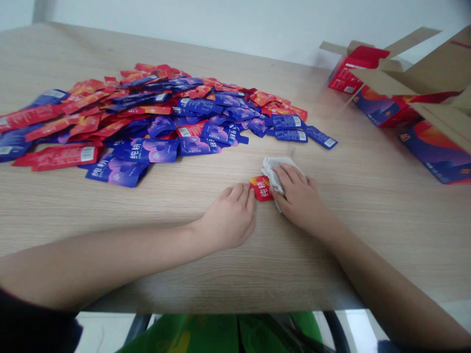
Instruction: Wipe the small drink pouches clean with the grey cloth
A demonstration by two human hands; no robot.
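Note:
A red and orange sachet (261, 189) with white lettering lies flat on the wooden table, between my two hands. My left hand (234, 213) is closed at the sachet's left end, its fingertips pinching or pressing that edge. A folded white cloth (273, 166) covers the sachet's right part. Over the cloth, my right hand (297, 196) presses down with bent fingers, gripping it. What part of the sachet lies beneath the cloth is hidden.
A wide heap of red and blue sachets (158, 150) spreads across the back left. Several open cardboard boxes (437, 147) with red and blue printing stand at the right. The table's front edge (221, 310) runs close to my body, and a pale wall rises behind.

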